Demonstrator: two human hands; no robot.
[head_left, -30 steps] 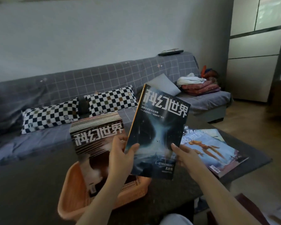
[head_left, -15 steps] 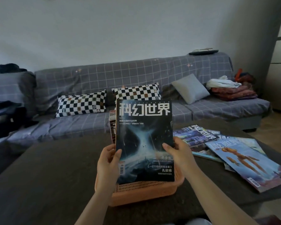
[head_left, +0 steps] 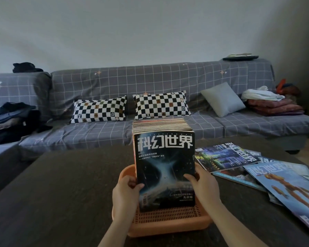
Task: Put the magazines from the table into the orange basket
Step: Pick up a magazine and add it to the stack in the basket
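Both bare forearms are reaching forward from the bottom edge, converging toward the middle. The left grip is curling round the left edge of an upright dark-covered magazine, thumb lying on the front cover and fingers hidden behind. The right grip is pinching the magazine's right edge, thumb on the cover, wrist angled inward.

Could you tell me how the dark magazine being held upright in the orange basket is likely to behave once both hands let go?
The dark magazine looks thin, so it would probably flex. It stands on edge against the upright row in the orange basket, so it should lean there, though it might slump forward. Its cover looks glossy, perhaps slippery.
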